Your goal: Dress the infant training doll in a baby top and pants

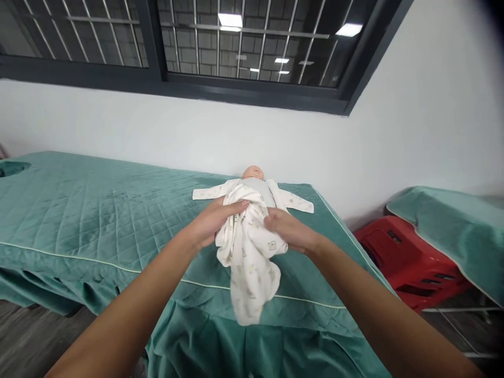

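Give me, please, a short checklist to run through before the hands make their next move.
1. Left hand gripping the patterned cloth: ok.
2. Right hand gripping firmly: cannot tell; it is blurred.
3. Doll lying on the green cover: ok.
4. Sleeves spread to both sides: ok.
5. No bunching in the patterned cloth: not ok; it is gathered in folds.
6. Legs straight: cannot tell; hidden from view.

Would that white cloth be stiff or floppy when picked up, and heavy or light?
Probably floppy: the cloth bunches at the left hand and its lower end droops in folds. Likely light, since the fabric looks thin. Unlikely to roll, having no firm, round shape.
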